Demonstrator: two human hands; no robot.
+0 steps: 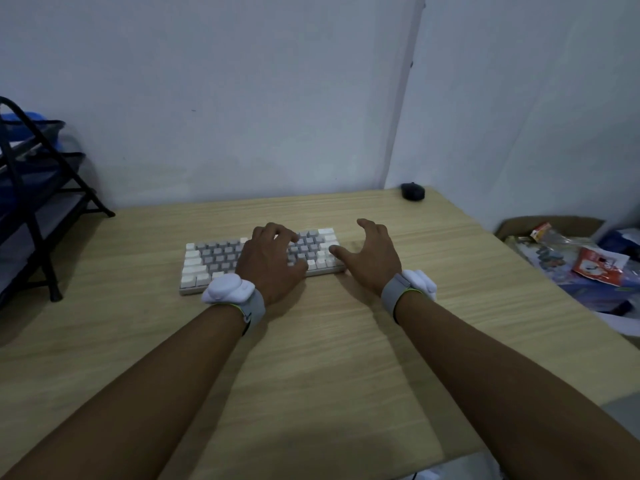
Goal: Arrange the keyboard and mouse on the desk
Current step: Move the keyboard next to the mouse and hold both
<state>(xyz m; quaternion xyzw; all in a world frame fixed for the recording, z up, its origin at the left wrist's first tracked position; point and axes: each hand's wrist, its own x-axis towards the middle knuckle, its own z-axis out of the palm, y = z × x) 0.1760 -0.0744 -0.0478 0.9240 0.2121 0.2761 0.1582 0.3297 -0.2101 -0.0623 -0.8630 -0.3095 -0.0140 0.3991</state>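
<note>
**Wood-grain worktop: keyboard, mouse, 2 hands**

Light wood-grain worktop (311,358) set against a pale wall.

Item 1: keyboard (214,258), white and grey keys, lying flat at the centre of the worktop, slightly skewed, its right end farther from the person.

Item 2: mouse (413,191), black, at 1 o'clock from the keyboard, in the far right corner near the wall, well apart from both hands.

Item 3: left hand (273,261), palm down over the keyboard's middle, fingers curled onto the keys, gripping nothing.

Item 4: right hand (370,258), open and spread at the keyboard's right end, thumb touching that edge, holding nothing.

Item 5: black rack (41,202) at 9 o'clock.

Item 6: cardboard box (554,225) of packets at 3 o'clock, beside the worktop.
</note>
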